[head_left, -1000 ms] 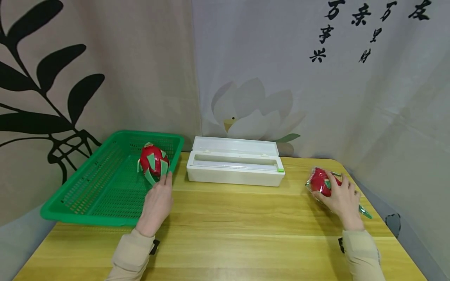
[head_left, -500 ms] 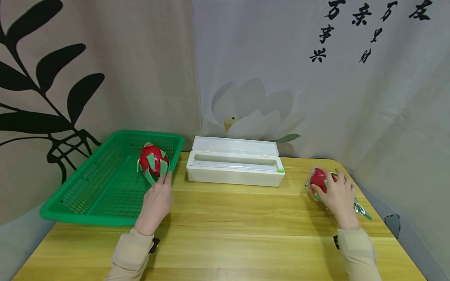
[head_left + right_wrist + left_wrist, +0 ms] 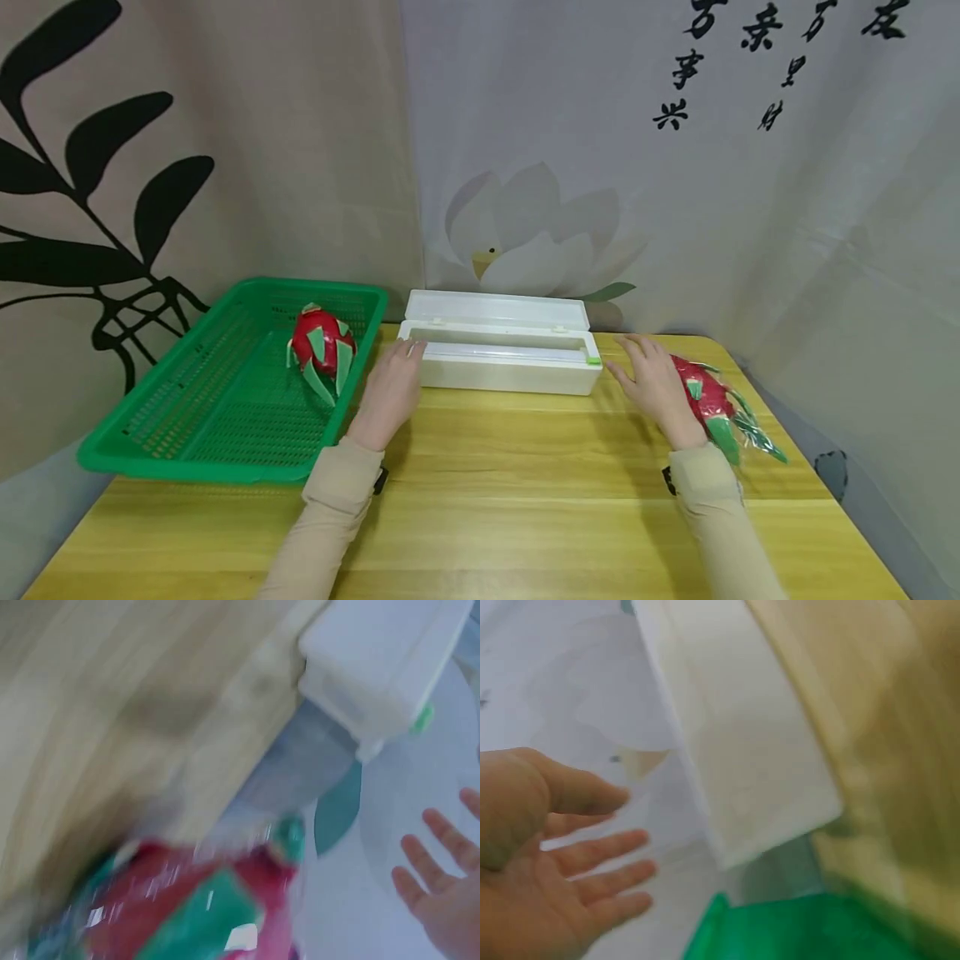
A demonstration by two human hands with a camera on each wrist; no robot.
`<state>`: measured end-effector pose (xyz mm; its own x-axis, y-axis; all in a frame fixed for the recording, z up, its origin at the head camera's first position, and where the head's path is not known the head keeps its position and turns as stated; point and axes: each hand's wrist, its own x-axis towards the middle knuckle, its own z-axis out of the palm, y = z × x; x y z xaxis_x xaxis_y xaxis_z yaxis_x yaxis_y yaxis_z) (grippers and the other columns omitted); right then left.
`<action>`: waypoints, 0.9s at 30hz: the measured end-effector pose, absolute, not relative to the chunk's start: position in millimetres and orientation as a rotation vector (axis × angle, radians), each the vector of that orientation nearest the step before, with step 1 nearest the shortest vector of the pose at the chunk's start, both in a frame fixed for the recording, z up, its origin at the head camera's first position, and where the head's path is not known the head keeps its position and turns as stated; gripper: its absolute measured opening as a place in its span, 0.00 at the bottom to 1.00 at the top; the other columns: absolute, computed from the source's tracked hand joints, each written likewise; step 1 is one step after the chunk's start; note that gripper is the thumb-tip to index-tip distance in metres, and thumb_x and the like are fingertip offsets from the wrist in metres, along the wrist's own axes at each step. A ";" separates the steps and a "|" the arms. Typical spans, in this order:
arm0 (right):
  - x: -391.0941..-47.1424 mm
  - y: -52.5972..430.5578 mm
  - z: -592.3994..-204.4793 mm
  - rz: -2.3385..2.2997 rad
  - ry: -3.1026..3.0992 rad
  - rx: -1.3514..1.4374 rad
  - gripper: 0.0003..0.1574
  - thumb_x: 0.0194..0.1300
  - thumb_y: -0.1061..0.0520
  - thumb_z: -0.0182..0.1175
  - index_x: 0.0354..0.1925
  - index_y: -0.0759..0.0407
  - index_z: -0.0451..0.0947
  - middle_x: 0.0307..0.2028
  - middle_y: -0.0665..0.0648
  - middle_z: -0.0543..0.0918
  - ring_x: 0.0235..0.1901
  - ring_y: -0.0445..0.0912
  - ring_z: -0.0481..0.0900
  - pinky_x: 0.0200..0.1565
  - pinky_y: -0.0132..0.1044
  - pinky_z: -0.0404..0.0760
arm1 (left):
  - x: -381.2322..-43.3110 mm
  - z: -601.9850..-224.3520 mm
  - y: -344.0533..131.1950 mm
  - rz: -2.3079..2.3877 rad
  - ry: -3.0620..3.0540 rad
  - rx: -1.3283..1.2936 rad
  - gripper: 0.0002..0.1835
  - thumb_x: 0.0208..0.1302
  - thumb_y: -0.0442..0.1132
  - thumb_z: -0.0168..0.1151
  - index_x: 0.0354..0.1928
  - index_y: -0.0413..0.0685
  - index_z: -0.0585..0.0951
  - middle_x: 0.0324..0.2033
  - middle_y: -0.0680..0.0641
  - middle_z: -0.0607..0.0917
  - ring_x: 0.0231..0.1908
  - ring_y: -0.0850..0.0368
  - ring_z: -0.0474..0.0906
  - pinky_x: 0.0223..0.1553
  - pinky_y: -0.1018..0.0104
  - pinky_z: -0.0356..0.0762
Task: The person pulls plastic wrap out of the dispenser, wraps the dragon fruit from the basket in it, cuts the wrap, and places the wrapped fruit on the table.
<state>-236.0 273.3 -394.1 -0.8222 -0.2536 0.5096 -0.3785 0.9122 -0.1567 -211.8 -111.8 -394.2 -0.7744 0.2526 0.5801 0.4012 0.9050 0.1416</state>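
Note:
A white cling film dispenser box (image 3: 510, 377) stands at the back of the table with its lid raised and a clear roll inside. My left hand (image 3: 392, 392) is at the box's left end, and its fingers (image 3: 604, 851) are spread in the left wrist view. Close to the right end is my right hand (image 3: 654, 385), its fingers (image 3: 442, 855) apart and holding nothing. Just right of that hand lies a dragon fruit wrapped in clear film (image 3: 705, 392), red with green scales. The wrist also hides part of it in the head view.
A green plastic basket (image 3: 150, 454) stands on the left, with another dragon fruit (image 3: 322, 346) inside near its right wall. The wooden table (image 3: 525, 500) ends in a slanting edge on the right. A printed cloth hangs behind.
My left hand has left the basket's right rim and moved right to the box. My right hand has let go of the wrapped dragon fruit and moved left towards the box.

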 end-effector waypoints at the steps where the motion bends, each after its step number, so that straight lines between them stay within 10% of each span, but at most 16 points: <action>1: -239.7 267.7 -395.8 0.358 -2.587 0.490 0.28 0.64 0.54 0.61 0.57 0.69 0.72 0.54 0.71 0.76 0.54 0.66 0.72 0.58 0.60 0.70 | -218.2 -397.0 -110.4 -0.387 -2.494 -0.484 0.20 0.49 0.18 0.59 0.49 0.30 0.77 0.46 0.32 0.81 0.50 0.36 0.78 0.55 0.49 0.76; 12: -263.5 228.2 -412.0 0.379 -2.706 0.540 0.26 0.68 0.51 0.56 0.61 0.61 0.71 0.53 0.65 0.81 0.54 0.63 0.75 0.56 0.56 0.75 | -255.1 -422.7 -109.7 -0.566 -2.571 -0.478 0.18 0.59 0.19 0.54 0.52 0.30 0.76 0.51 0.31 0.80 0.54 0.36 0.76 0.56 0.39 0.72; 27: -276.3 221.8 -422.9 0.400 -2.546 0.618 0.09 0.63 0.60 0.61 0.33 0.66 0.84 0.35 0.62 0.87 0.38 0.56 0.82 0.52 0.50 0.75 | -261.7 -417.4 -107.9 -0.577 -2.702 -0.382 0.12 0.61 0.22 0.53 0.42 0.32 0.84 0.41 0.35 0.86 0.44 0.41 0.82 0.44 0.54 0.82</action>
